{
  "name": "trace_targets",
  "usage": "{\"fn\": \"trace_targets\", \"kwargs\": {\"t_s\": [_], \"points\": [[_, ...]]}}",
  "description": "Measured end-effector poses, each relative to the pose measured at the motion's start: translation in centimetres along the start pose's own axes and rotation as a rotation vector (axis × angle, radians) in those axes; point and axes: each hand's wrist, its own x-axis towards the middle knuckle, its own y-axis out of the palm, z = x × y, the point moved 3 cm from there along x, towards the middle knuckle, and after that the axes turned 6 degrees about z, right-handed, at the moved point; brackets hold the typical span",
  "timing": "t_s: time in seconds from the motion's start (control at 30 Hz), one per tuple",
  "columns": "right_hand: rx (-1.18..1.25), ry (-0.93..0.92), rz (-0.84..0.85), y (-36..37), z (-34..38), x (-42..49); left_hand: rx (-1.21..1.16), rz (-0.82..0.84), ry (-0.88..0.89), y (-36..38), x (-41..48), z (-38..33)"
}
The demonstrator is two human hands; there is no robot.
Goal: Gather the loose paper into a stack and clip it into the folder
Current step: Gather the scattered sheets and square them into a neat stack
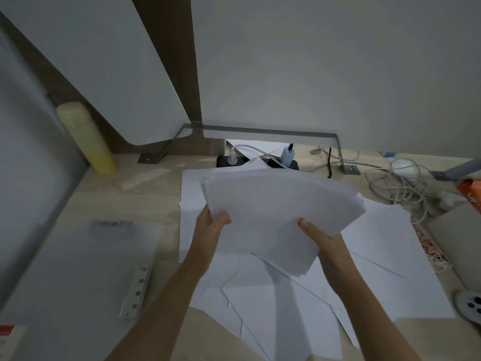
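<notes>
I hold a fanned, uneven stack of white paper (276, 212) above the desk with both hands. My left hand (209, 227) grips its left edge, thumb on top. My right hand (321, 239) grips the lower right corner, thumb on top. Under the stack several loose white sheets (377, 259) lie spread over the wooden desk, overlapping at different angles. The translucent grey folder (78, 272) lies open and flat at the left of the desk, with a dark clip near its top and a white metal clip bar (136, 291) on its right side.
A yellow bottle (87, 138) leans at the back left. A black power strip (256, 161) with plugs sits behind the paper. Tangled white cables (400, 183) lie at the back right, next to an orange packet (471, 194). A white round object (469, 304) sits at the right edge.
</notes>
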Motion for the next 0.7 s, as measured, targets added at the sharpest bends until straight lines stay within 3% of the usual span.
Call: {"fn": "trace_targets", "kwargs": {"t_s": [0.1, 0.3, 0.47, 0.63, 0.7], "points": [[-0.031, -0.032, -0.001, -1.5, 0.2, -0.5, 0.014, -0.005, 0.074, -1.0, -0.4, -0.6], [-0.078, -0.002, -0.025, -0.9, -1.7, -0.1, 0.036, 0.006, -0.022, 0.7, -0.4, 0.3], [-0.051, -0.112, -0.048, -1.7, -0.3, -0.1, 0.073, -0.049, 0.097, -0.3, -0.8, -1.0], [-0.180, 0.101, -0.065, -1.3, -2.9, 0.2, 0.072, 0.008, 0.003, 0.0, -1.0, 0.2], [-0.168, 0.084, -0.107, -1.2, -2.8, 0.2, 0.068, -0.003, 0.023, 0.1, -1.2, 0.0]]}}
